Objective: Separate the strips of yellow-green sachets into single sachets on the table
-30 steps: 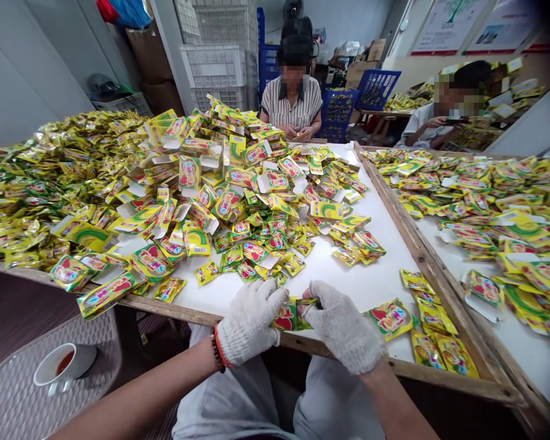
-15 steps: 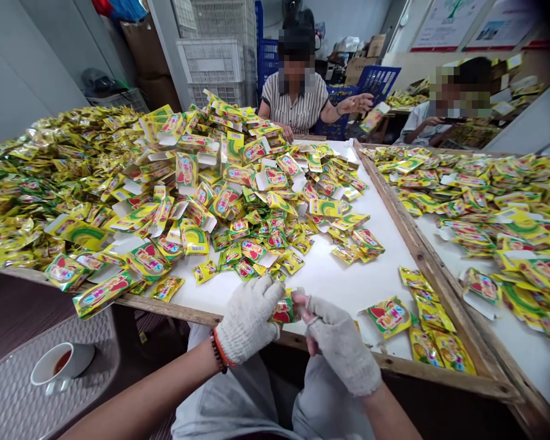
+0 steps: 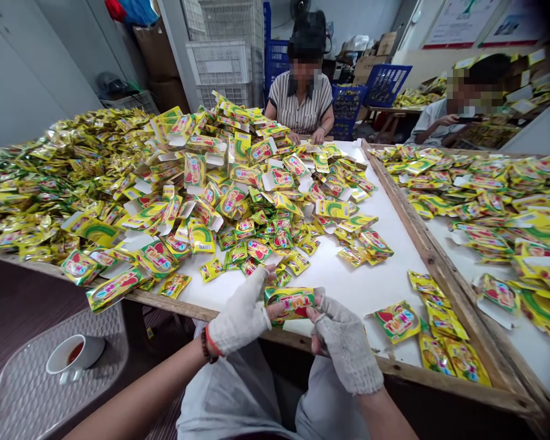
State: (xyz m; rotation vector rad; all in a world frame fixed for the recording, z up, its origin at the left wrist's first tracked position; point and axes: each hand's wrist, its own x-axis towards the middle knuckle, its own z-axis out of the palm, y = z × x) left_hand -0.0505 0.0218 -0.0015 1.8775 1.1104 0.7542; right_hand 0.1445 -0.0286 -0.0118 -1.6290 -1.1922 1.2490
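Between my two gloved hands, above the table's near edge, is a small yellow and green printed box (image 3: 289, 302). My left hand (image 3: 245, 315) grips its left end, thumb in front and fingers behind. At the right end, my right hand (image 3: 343, 339) pinches the box between thumb and fingers. Both white gloves leave fingertips bare. Just beyond lie small green and yellow sachets (image 3: 259, 249) and a big heap of printed boxes (image 3: 233, 198). To the right of my right hand rest a flat printed box (image 3: 396, 321) and several yellow sachets (image 3: 440, 333).
A wooden rim (image 3: 421, 256) divides the white tabletop (image 3: 339, 278) from another section full of boxes (image 3: 499, 214). At lower left, a cup of brown liquid (image 3: 76, 357) stands on a grey stool (image 3: 22, 391). A co-worker (image 3: 302, 101) sits across the table; another person (image 3: 444, 119) is farther right.
The box, earlier mostly covered by my left hand, now shows its printed front. My left hand has opened out around its left end. The co-worker's raised hand, with a box near it, has dropped to the table.
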